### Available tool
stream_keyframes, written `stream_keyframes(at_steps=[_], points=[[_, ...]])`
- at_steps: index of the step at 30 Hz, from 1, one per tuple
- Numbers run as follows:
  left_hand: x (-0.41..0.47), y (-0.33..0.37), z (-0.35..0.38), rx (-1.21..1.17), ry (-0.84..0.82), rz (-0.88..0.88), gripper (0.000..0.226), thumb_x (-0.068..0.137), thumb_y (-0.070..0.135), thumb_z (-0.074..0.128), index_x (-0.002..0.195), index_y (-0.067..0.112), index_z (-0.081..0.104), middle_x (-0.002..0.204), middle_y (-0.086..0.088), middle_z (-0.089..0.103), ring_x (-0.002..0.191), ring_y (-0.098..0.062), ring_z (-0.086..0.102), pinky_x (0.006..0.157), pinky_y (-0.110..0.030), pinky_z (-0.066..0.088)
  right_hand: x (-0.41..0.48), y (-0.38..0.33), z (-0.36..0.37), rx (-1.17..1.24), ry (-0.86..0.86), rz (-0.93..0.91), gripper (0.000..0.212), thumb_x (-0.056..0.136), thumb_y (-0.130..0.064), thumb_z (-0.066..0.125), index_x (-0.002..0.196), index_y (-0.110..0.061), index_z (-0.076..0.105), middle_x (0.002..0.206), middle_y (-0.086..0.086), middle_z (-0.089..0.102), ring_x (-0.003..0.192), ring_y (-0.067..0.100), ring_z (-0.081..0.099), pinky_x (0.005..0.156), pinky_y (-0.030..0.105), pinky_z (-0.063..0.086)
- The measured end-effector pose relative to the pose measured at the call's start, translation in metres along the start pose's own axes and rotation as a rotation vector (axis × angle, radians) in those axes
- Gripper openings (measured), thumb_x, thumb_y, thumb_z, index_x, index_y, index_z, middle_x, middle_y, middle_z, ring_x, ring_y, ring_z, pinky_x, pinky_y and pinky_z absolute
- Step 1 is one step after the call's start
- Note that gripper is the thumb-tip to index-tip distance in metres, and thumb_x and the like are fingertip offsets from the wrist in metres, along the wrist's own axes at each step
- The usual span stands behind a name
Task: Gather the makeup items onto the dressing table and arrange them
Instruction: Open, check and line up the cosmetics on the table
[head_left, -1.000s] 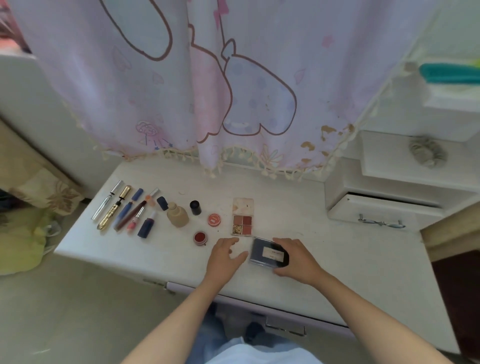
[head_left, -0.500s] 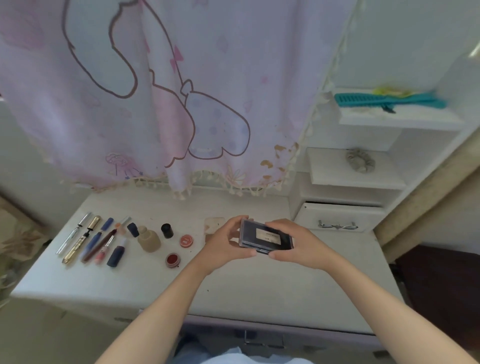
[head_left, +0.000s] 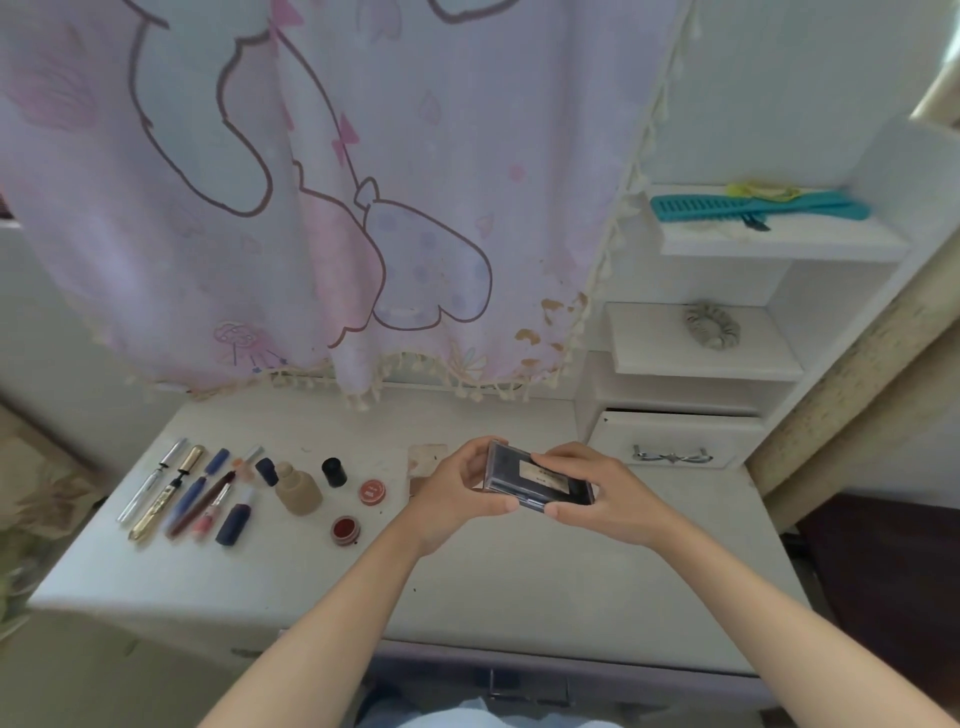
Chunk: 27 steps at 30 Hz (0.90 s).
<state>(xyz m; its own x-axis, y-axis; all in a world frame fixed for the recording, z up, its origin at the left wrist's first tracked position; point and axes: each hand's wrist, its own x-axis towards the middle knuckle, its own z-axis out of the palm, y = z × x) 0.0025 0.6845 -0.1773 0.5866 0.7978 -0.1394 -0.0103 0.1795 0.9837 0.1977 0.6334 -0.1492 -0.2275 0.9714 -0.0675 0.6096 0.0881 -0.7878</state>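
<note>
both bare forearms rise from the bottom edge and converge at mid-frame. the left hand and the right hand (thumbs nearest the camera) each pinch one end of a dark compact, fingers curled over it.

Home bedroom corner | white dressing table bears a row of cosmetics | pink cartoon-print cloth with tasselled hem hangs behind | white side shelves hold teal plastic comb, beige fabric scrunchie | small white drawer below
</note>
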Motion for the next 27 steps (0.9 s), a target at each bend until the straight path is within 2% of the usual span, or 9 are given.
stream_keyframes(at_steps=[4,7,12,16,19,21,24,26,27], points=[[0.0,-0.001,0.001,0.0,0.012,-0.01,0.064,0.051,0.014,0.078,0.108,0.026,0.051,0.112,0.007,0.062,0.099,-0.008,0.059,0.073,-0.015,0.051,0.001,0.002,0.0,0.031,-0.017,-0.002,0.072,0.059,-0.054,0.057,0.125,-0.023,0.055,0.108,-0.02,0.049,0.104,-0.001,0.051,0.087,0.0,0.034],[-0.001,-0.001,0.001,0.01,0.004,-0.007,0.059,0.063,-0.003,0.074,0.11,0.026,0.05,0.118,0.001,0.059,0.105,-0.01,0.056,0.074,-0.015,0.051,0.001,0.002,-0.002,0.072,-0.025,0.008,0.056,0.062,-0.054,0.056,0.116,-0.039,0.052,0.107,-0.016,0.052,0.095,-0.01,0.052,0.082,0.0,0.036],[0.0,0.001,0.001,0.005,0.005,-0.01,0.062,0.06,0.003,0.071,0.112,0.026,0.048,0.116,0.007,0.059,0.109,-0.011,0.054,0.076,-0.015,0.051,0.0,0.003,-0.002,0.103,-0.01,0.004,0.051,0.061,-0.049,0.061,0.11,-0.042,0.052,0.108,-0.013,0.055,0.095,-0.017,0.052,0.084,-0.001,0.037],[0.003,0.002,0.004,-0.014,0.012,-0.012,0.061,0.067,-0.006,0.071,0.113,0.026,0.048,0.116,0.006,0.058,0.114,-0.016,0.051,0.079,-0.015,0.051,-0.002,0.009,-0.004,0.137,0.011,0.044,0.041,0.071,-0.031,0.065,0.105,-0.048,0.05,0.11,-0.015,0.056,0.096,-0.017,0.053,0.086,0.0,0.038],[0.005,0.005,0.006,-0.032,0.029,-0.015,0.067,0.053,0.013,0.077,0.113,0.023,0.05,0.114,0.006,0.061,0.109,-0.014,0.054,0.091,-0.023,0.046,-0.002,0.013,-0.002,0.195,0.021,0.065,0.04,0.079,-0.019,0.065,0.104,-0.047,0.051,0.112,-0.02,0.056,0.102,-0.004,0.056,0.085,0.001,0.04],[0.007,0.006,0.008,-0.055,0.038,-0.014,0.068,0.047,0.021,0.076,0.111,0.022,0.053,0.109,0.007,0.063,0.101,-0.012,0.057,0.092,-0.026,0.044,-0.002,0.018,0.0,0.265,0.019,0.085,0.038,0.085,-0.013,0.061,0.108,-0.041,0.051,0.112,-0.018,0.058,0.102,0.004,0.057,0.08,0.004,0.044],[0.008,0.005,0.009,-0.111,0.035,-0.015,0.064,0.046,0.018,0.075,0.108,0.018,0.057,0.102,0.005,0.067,0.088,-0.018,0.059,0.087,-0.028,0.048,-0.004,0.022,-0.001,0.286,0.013,0.084,0.031,0.094,-0.011,0.048,0.112,-0.035,0.051,0.1,-0.029,0.061,0.08,-0.014,0.057,0.066,0.002,0.041],[0.009,0.005,0.006,-0.136,0.039,-0.03,0.064,0.048,0.015,0.075,0.11,0.016,0.057,0.099,0.002,0.068,0.086,-0.019,0.062,0.085,-0.028,0.05,-0.007,0.028,-0.003,0.304,0.062,0.096,0.035,0.096,-0.007,0.039,0.11,-0.038,0.049,0.101,-0.028,0.059,0.079,-0.023,0.056,0.07,-0.002,0.04],[0.009,0.005,0.004,-0.139,0.043,-0.042,0.063,0.051,0.012,0.075,0.111,0.015,0.056,0.094,0.003,0.07,0.082,-0.015,0.065,0.08,-0.025,0.052,-0.009,0.031,-0.004,0.316,0.086,0.115,0.035,0.097,-0.009,0.037,0.114,-0.036,0.048,0.102,-0.024,0.059,0.082,-0.021,0.058,0.074,-0.001,0.042]])
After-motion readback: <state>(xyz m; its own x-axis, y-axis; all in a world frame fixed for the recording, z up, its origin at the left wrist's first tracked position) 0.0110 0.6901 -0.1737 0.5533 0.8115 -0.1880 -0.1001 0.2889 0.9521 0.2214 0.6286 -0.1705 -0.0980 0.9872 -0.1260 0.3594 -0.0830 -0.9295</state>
